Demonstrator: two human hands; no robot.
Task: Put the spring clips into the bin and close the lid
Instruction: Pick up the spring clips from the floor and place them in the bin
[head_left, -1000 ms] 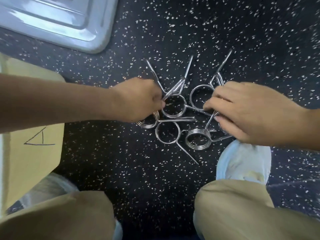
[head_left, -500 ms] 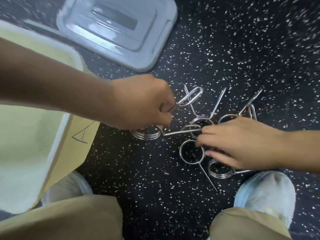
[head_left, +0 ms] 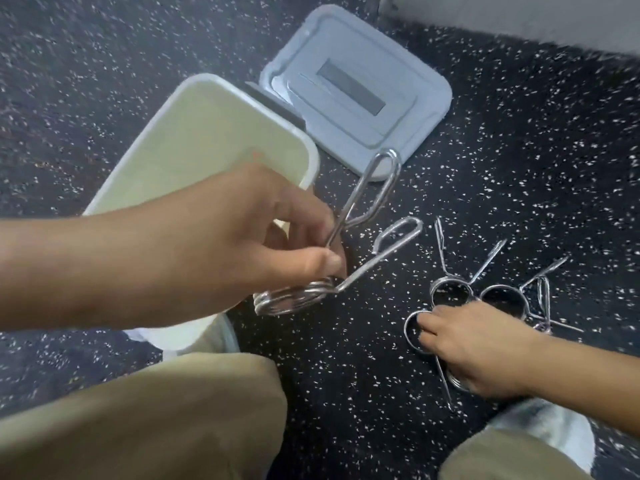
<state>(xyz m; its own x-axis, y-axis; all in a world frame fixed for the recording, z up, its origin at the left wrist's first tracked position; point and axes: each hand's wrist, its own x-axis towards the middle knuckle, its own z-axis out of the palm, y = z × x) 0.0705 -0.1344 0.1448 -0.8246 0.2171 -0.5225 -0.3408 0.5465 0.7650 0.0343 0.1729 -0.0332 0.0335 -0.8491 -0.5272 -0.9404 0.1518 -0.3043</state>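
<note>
My left hand (head_left: 242, 237) holds a steel spring clip (head_left: 367, 209) by one handle, lifted off the floor just right of the open pale yellow bin (head_left: 313, 157). The clip's coil hangs below my fingers. My right hand (head_left: 474, 344) rests low at the right, fingers closed on spring clips in the pile (head_left: 495, 292) lying on the speckled floor. The grey lid (head_left: 426, 109) lies flat on the floor behind the bin, to its right. The bin's inside looks bare where I can see it.
Dark speckled floor (head_left: 519, 168) all around. My knees in tan trousers (head_left: 156, 420) fill the lower edge, and a light shoe (head_left: 547, 431) sits under my right wrist. A pale wall base (head_left: 519, 15) runs along the top right.
My left hand has lifted one clip off the pile and carried it up and left toward the bin. The view has swung so the open bin and whole lid show. My right hand stays on the pile.
</note>
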